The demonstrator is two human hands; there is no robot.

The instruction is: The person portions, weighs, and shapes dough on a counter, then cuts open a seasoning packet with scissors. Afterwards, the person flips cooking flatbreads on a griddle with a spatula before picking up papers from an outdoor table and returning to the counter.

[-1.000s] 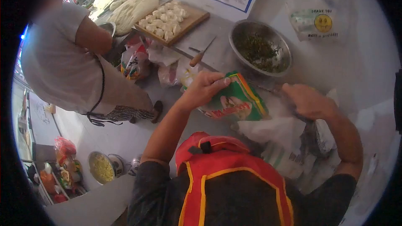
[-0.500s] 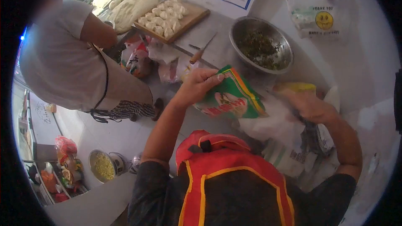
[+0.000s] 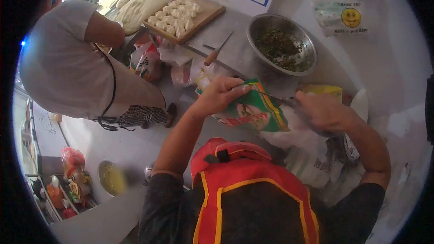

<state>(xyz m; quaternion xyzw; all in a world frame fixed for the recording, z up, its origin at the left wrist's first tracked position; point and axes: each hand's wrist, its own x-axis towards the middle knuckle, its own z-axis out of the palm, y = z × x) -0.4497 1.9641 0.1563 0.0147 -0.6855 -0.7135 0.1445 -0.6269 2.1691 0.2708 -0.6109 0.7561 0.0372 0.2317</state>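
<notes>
My left hand (image 3: 219, 96) pinches the upper corner of a green printed bag (image 3: 247, 114) with a yellow and red edge strip. My right hand (image 3: 323, 110) is closed around a pair of scissors (image 3: 279, 98), whose thin metal blades reach left to the bag's edge near my left fingers. Whether the blades have cut into the bag cannot be made out. Below my right hand lie pale plastic bags (image 3: 312, 165), and a yellow packet (image 3: 322, 91) is just behind it.
A steel bowl of chopped greens (image 3: 282, 47) stands ahead, beside a wooden-handled knife (image 3: 212, 57). Dumplings fill a wooden board (image 3: 199, 29) near dough (image 3: 144, 11). A co-worker (image 3: 68, 68) stands at the left. A bowl (image 3: 108, 178) sits lower left.
My right hand has brought the scissors' blades leftward to the green bag's edge. The bag, still in my left hand, has shifted slightly lower. The co-worker leans a little differently.
</notes>
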